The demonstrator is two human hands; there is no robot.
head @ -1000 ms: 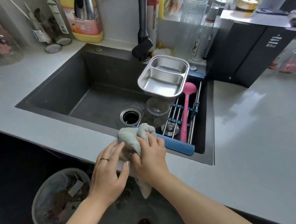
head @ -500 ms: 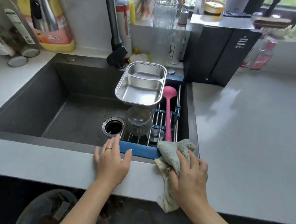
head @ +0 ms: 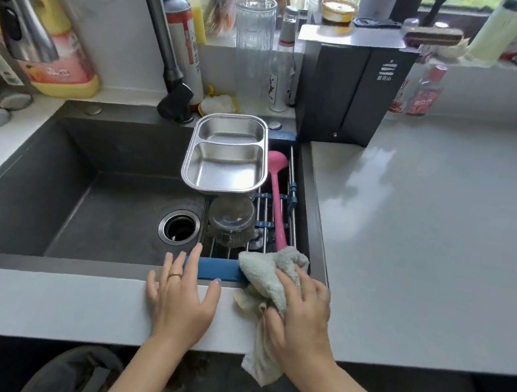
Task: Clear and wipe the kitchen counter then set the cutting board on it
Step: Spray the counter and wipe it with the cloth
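Note:
My right hand [head: 300,315] presses a bunched pale green cloth [head: 269,275] onto the front strip of the grey counter [head: 430,236], at the sink's front right corner. One end of the cloth hangs over the counter's front edge. My left hand [head: 183,297] lies flat, fingers spread, on the counter strip just left of the cloth, fingertips touching the blue end bar of the drying rack [head: 216,267]. No cutting board is in view.
The dark sink [head: 85,191] holds a rack with a steel two-part tray [head: 227,157], an upturned glass jar [head: 231,221] and a pink ladle [head: 277,197]. A black appliance [head: 351,89], faucet [head: 169,54] and bottles line the back. A bin [head: 68,372] stands below.
My right hand has slid the cloth rightward along the front counter strip to the sink's right corner. My left hand let go of the cloth and now rests flat on the counter.

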